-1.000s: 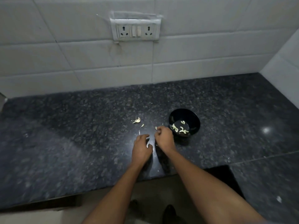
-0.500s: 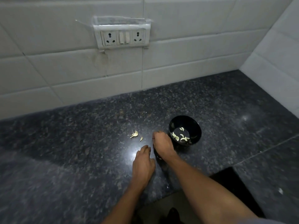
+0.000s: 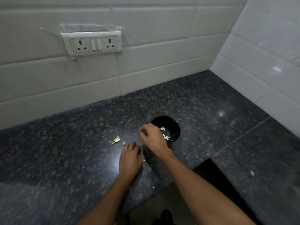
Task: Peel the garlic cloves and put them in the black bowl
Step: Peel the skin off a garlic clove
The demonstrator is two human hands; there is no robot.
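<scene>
Dim light, dark speckled stone desk [image 3: 65, 151] against a white tiled wall, socket plate [image 3: 92, 44] above. Black bowl [image 3: 176, 127] sits on the desk, right of centre; several pale peeled garlic cloves [image 3: 166, 136] lie inside it, partly screened by the right hand [image 3: 152, 138], which is raised just left of the bowl's rim. Its fingers [image 3: 143, 129] are curled toward the thumb as if pinching something small, perhaps a clove or a scrap of skin; too dim and blurred to tell whether anything is held. Left hand [image 3: 130, 157] lies low on the desk just beside the right, knuckles up, fingers bent under; what they hold, if anything, is hidden. Loose papery peel scraps [image 3: 116, 140] lie on the desk to the left of both hands, apart from the bowl. Judgement: a clove is light, small and firm, and slick once bare, so easily dropped. The skin is thin, dry and brittle, and tears off in flakes. Best taken between thumb and fingertip across its fat middle, while the other hand's nail lifts the skin at the blunt root end.
</scene>
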